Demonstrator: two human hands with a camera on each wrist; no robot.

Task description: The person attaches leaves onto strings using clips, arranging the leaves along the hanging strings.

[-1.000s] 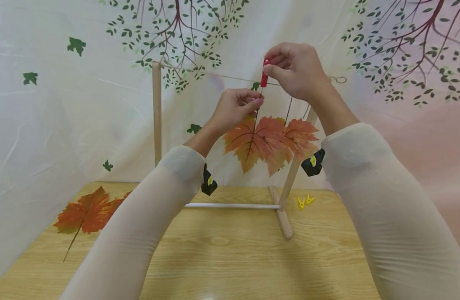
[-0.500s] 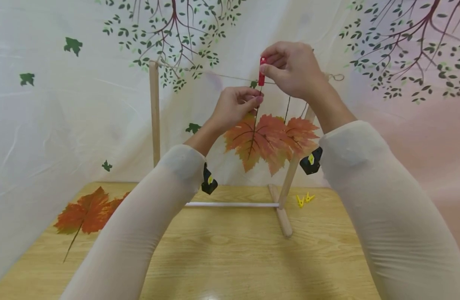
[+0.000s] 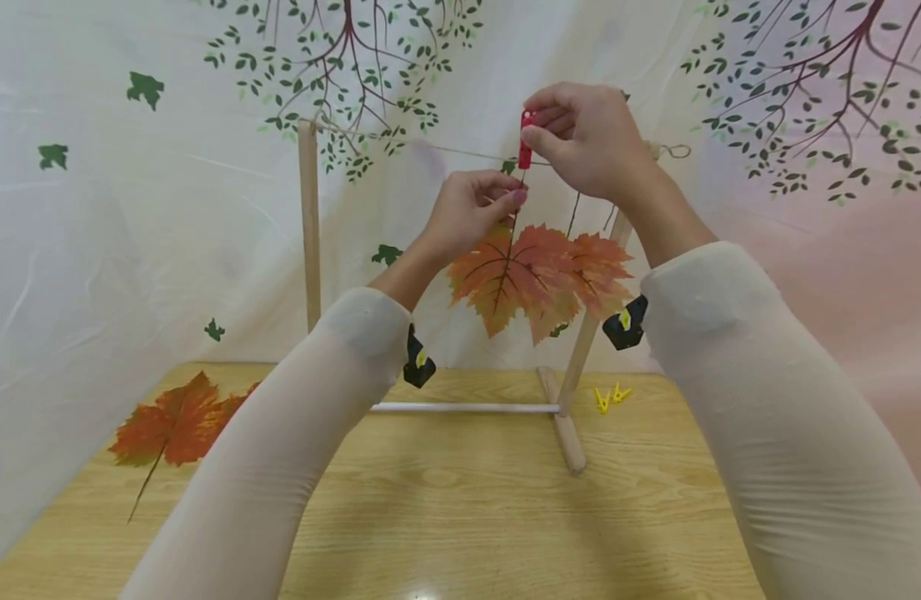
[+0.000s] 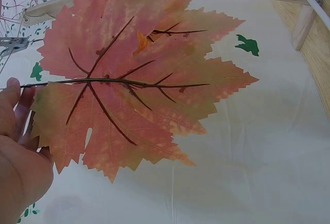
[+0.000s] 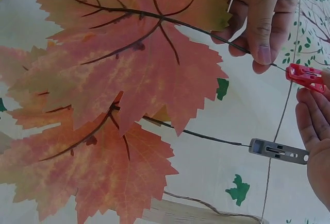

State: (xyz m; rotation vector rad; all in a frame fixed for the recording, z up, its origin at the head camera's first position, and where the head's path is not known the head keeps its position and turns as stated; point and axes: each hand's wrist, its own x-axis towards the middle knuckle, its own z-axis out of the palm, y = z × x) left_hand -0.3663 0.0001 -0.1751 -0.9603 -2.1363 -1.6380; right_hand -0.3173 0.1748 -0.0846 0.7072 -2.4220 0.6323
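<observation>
My left hand (image 3: 468,215) pinches the thin dark stem of an orange-red artificial maple leaf (image 4: 129,90) between thumb and fingers. Above it, my right hand (image 3: 598,137) pinches a red clothespin (image 5: 303,74) at its upper end. In the right wrist view the clothespin's lower end sits at the twine (image 5: 281,120) and meets the tip of the leaf stem; whether it grips the stem I cannot tell. Beside it a grey clothespin (image 5: 289,154) on the twine holds the stem of a second maple leaf (image 5: 98,165), which hangs partly behind the first.
The twine runs between two wooden posts (image 3: 308,225) of a stand with a white crossbar (image 3: 468,407). Yellow clothespins (image 3: 603,401) lie right of the stand's foot (image 3: 570,446). More orange leaves (image 3: 167,421) lie at the table's left. A printed cloth (image 3: 130,250) hangs behind.
Both hands stay almost in place, still pinching the stem and the red clothespin. The hanging leaves have shifted slightly upward in the head view.
</observation>
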